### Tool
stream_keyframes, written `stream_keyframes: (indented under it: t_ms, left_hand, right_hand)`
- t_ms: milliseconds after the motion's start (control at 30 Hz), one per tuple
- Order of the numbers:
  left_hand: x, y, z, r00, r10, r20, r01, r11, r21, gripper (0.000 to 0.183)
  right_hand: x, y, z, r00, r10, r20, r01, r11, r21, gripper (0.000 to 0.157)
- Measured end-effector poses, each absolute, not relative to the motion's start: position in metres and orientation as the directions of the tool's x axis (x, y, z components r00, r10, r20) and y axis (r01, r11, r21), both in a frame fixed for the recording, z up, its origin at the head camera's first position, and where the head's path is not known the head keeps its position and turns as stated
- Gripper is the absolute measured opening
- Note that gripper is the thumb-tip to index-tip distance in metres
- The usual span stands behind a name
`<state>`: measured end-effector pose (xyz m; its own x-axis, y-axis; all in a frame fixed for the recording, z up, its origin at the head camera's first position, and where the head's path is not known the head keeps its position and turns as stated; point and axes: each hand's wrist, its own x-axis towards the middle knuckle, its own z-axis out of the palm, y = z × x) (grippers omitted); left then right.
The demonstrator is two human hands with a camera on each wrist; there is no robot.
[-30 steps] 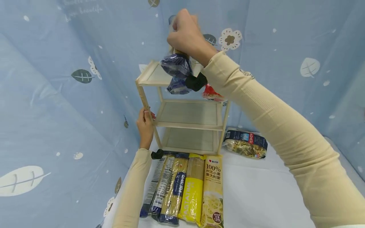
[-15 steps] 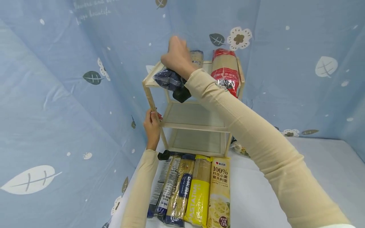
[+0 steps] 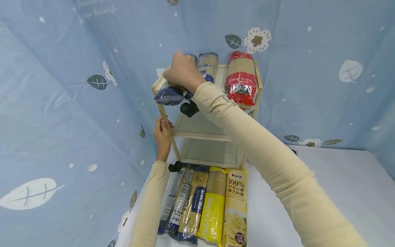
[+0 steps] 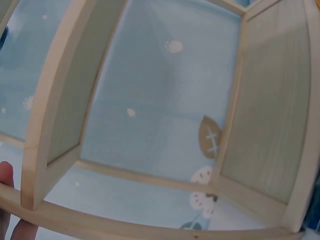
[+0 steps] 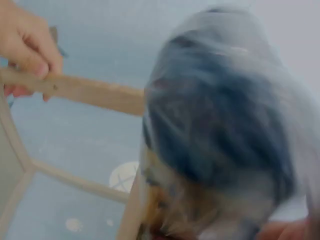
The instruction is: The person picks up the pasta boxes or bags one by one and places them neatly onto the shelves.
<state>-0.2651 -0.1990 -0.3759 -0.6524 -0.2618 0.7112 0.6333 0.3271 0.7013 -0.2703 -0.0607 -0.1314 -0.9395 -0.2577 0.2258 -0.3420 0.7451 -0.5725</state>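
Blue-ended pasta pack (image 3: 169,96) at the left of the top shelf (image 3: 220,77) — pinched in the right hand's (image 3: 183,72) grip.
Its fingertips seem hidden; the left hand (image 3: 163,133) grips the left post (image 3: 161,109). Rightward lies a red pack (image 3: 241,80) — below, a row of packs (image 3: 212,206) on the tabletop (image 3: 333,181).

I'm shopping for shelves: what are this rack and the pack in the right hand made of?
The rack: probably matte wood, by its pale tan bars and faint streaks. The pack: likely glossy plastic film, by its highlights and wrinkles, though its close-up is blurred.
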Motion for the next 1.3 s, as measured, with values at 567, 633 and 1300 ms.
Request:
stream_keyframes:
  t_ms: [567,633,1300]
  left_hand:
    - [-0.262,-0.199,-0.372,-0.682,-0.264,0.682,0.598,0.335,0.728,0.024]
    - [-0.261,-0.199,-0.372,-0.688,-0.259,0.678,0.591,0.341,0.731,0.024]
    - [-0.279,-0.191,-0.369,-0.671,-0.232,0.704,0.628,0.327,0.706,0.023]
  right_hand:
    - [-0.266,-0.066,-0.140,-0.878,-0.452,0.156,-0.469,0.752,-0.464,0.038]
    - [-0.269,-0.066,-0.141,-0.889,-0.435,0.143,-0.447,0.760,-0.472,0.035]
    - [-0.209,0.055,-0.110,-0.818,-0.387,0.426,-0.546,0.756,-0.361,0.051]
